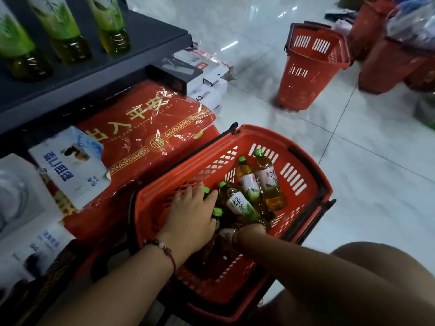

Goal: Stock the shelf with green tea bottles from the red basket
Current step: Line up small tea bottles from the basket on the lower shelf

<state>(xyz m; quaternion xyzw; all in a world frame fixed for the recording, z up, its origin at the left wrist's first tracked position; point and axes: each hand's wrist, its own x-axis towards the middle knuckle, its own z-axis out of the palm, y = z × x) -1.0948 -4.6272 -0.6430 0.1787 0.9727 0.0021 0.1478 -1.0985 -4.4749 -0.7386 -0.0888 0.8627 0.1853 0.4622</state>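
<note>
— White glossy floor tiles (353, 161) fill the right side, and down at lower centre sits the red basket (313, 184), green tea bottles (268, 182) lying in a heap inside it.

— Both arms are in there. Left hand (190, 215) is spread over the bottles at the basket's left side, fingers fairly straight, tips by a green cap; I can't tell whether that grip has closed on anything.

— And the right hand (249, 231)?

— Buried low among the bottles, fingers hidden. Its grip can't be judged either.

— Upper left, three more bottles (63, 29) stand upright on the dark shelf (150, 36).

— Beneath it, a red wrapped mat (150, 123) with gold characters, just beside the basket. Another red basket (310, 67) stands well apart at upper right.

— Beaded bracelet (160, 247) on the left wrist.
</note>
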